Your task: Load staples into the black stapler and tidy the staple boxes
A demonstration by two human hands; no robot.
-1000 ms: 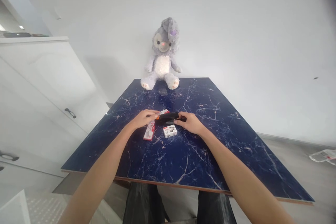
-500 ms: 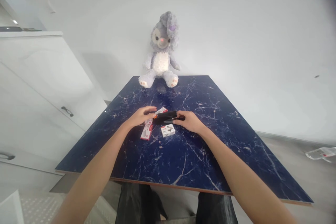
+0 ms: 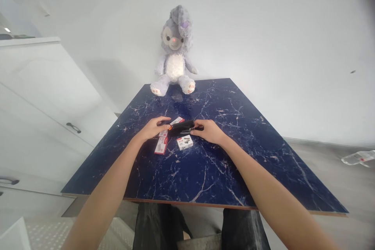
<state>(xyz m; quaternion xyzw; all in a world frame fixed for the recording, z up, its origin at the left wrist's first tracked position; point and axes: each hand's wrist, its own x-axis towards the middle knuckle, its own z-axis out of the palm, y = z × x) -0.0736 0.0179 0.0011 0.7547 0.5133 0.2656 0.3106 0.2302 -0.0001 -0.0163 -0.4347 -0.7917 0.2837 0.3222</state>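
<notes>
A black stapler (image 3: 182,125) with an orange tip at its left end lies between my two hands, just above the middle of the dark blue table. My left hand (image 3: 151,129) holds its orange end, thumb against it and the index finger reaching along the far side. At the other end, my right hand (image 3: 208,131) has its thumb and fingers closed on the stapler. A small white box (image 3: 184,142) with a picture on it sits just in front. Red-and-white boxes (image 3: 161,145) lie under and beside my left fingers, partly hidden.
A grey plush rabbit (image 3: 175,52) sits at the table's far edge against the wall. White cabinets (image 3: 38,97) with dark handles stand on the left. On the floor at the right lies a clear plastic bottle (image 3: 359,158). The table (image 3: 234,175) has a marbled top.
The view has shifted slightly. The stapler is a little more tilted, its right end higher. Both hands stay at its ends, and the boxes keep their places.
</notes>
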